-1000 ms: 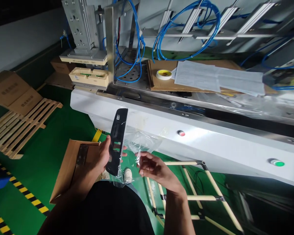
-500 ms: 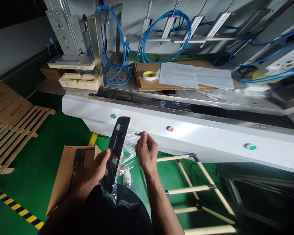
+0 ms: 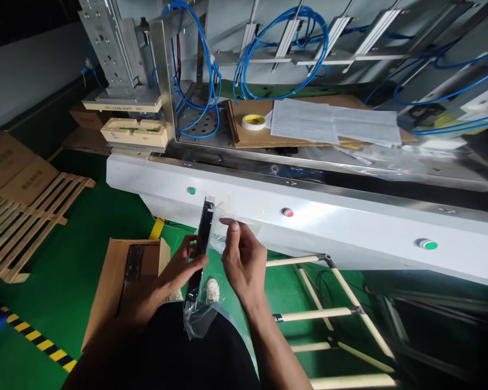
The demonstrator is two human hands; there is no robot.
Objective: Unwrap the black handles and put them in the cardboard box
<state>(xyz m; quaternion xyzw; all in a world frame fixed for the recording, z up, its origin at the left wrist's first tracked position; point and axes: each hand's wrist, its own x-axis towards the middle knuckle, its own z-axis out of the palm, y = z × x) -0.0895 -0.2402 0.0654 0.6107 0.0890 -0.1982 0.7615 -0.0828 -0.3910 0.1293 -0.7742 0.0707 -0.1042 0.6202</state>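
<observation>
Left hand [image 3: 183, 265] partly closed round a slim black part [image 3: 204, 230], thumb across the near face, fingers on the left side. Part sits in front of the body, steeply tilted, narrow edge showing, well short of the white machine panel's [image 3: 341, 227] right-hand stretch. Right hand [image 3: 246, 257] nearly closed, fingers curled, thumb against index; it seems to pinch clear film [image 3: 218, 241], though the exact contact is hard to make out. More film gathers loosely below the part's lower end, by the dark clothing [image 3: 187, 352]. Step in hand, as I judge it: handling the film around the part, left steadying, right pulling. Next move likely calls for a firm left hold and a right pull outward, without letting the part twist. Edges: panel lies beyond the part's upper tip, gap unreadable from here; a green button [image 3: 192, 190] and a red button [image 3: 288, 213] flank that zone. Open carton [image 3: 101, 303] crowds the left forearm's outer side; pipe frame [image 3: 317, 314] stands right of the right forearm. Freest room: the gap between the hands, over green floor [image 3: 228, 281].
</observation>
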